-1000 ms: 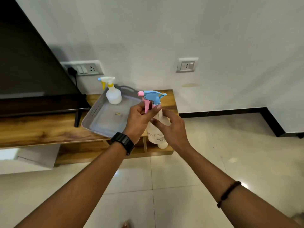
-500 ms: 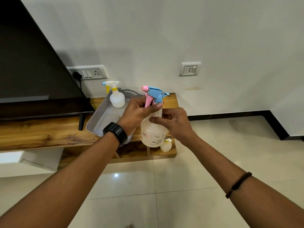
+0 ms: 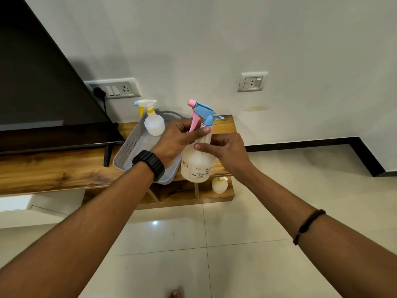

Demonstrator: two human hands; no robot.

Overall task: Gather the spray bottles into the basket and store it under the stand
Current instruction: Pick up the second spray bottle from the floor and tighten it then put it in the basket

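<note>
A clear spray bottle with a blue and pink trigger head (image 3: 198, 162) is held upright in the air in front of the wooden stand (image 3: 53, 171). My left hand (image 3: 176, 140) grips its neck below the trigger. My right hand (image 3: 225, 151) holds the bottle's shoulder from the right. A grey basket (image 3: 131, 149) rests on the stand top, with a small bottle with a white and yellow trigger (image 3: 153, 122) standing in its far corner. Another small round bottle (image 3: 219, 185) sits in the stand's lower right compartment.
A black TV screen (image 3: 38, 87) and its foot (image 3: 107, 153) stand left of the basket. A switch panel with a plugged cable (image 3: 113, 90) and a wall socket (image 3: 252, 81) are on the white wall. Beige tiled floor (image 3: 257, 222) lies below.
The bottle in both hands has risen and come closer to the basket's front right corner, revealing the small bottle in the lower compartment. The camera has moved nearer.
</note>
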